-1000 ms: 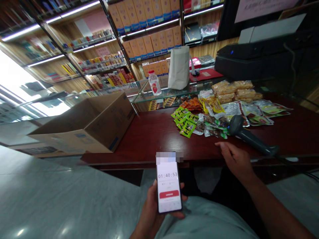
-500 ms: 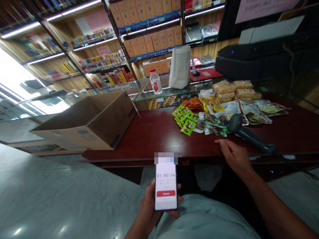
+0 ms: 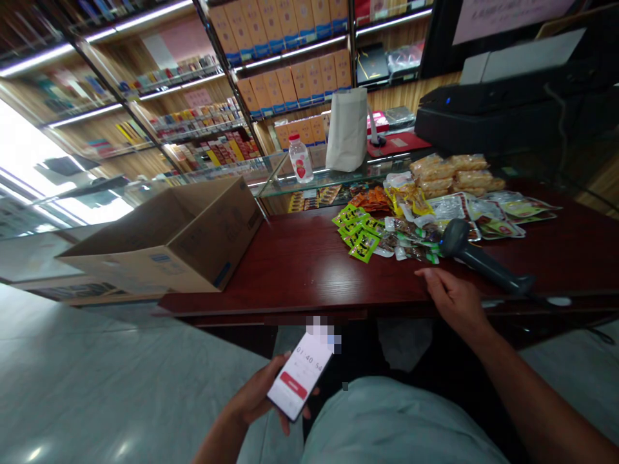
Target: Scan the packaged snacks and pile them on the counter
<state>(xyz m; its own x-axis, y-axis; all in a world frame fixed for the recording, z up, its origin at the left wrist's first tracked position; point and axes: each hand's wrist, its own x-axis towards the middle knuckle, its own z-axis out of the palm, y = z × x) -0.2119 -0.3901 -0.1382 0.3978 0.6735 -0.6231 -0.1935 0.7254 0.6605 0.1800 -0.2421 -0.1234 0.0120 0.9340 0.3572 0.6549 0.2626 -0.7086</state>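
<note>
In my left hand (image 3: 261, 390) is a smartphone (image 3: 300, 374), tilted to the right, its lit screen showing a timer and a red button. The fingers wrap round the phone's lower part, below the front edge of the dark red table (image 3: 290, 258). My right hand (image 3: 452, 296) rests at that edge, a finger pointing left, with nothing seen in it. Just beyond it lies a black handheld barcode scanner (image 3: 483, 258). Behind the scanner are small snack packets: green packets (image 3: 362, 235), orange packets (image 3: 374, 198), yellow packets (image 3: 409, 196) and silvery pouches (image 3: 452, 209).
An open cardboard box (image 3: 193, 251) stands at the left. Wrapped pastry-like packs (image 3: 435, 174) are stacked at the back right. A plastic bottle (image 3: 300, 161) and a white paper bag (image 3: 347, 132) stand on the glass counter. The scanner's cable trails right.
My left hand has moved left and slightly down, and the phone in it has turned from upright to leaning right. My right hand stays at the table edge.
</note>
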